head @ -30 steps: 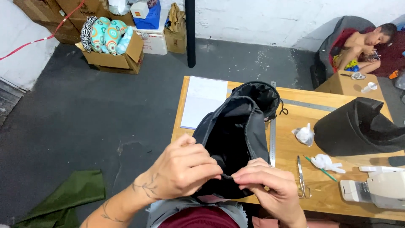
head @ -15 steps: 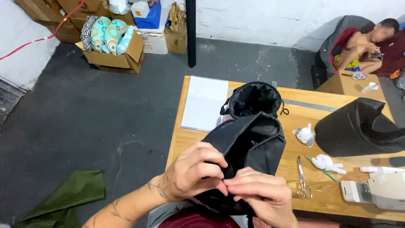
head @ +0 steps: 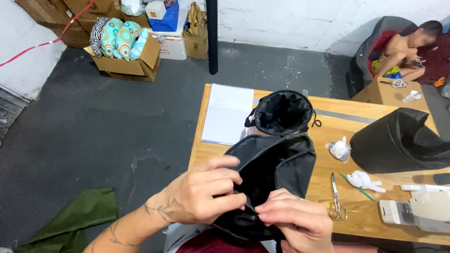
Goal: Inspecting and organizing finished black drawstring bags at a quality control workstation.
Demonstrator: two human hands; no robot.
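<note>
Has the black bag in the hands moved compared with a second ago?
Yes. The black bag has shifted right against the white notebook, now sitting below the round black pouch instead of covering it.

brown cardboard boxes (head: 123, 65), white box (head: 172, 44)

Both hands (head: 243, 206) pinch black fabric bag (head: 276, 168) over wood table (head: 206, 150).

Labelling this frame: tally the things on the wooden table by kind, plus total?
Black fabric pieces: 3, the one pinched by the left hand and right hand, an open pouch, a large folded piece
White wads: 2
Scissors: 1
Notepad: 1
Green pencil: 1
Metal ruler: 1
White machine: 1
Total: 10
</note>
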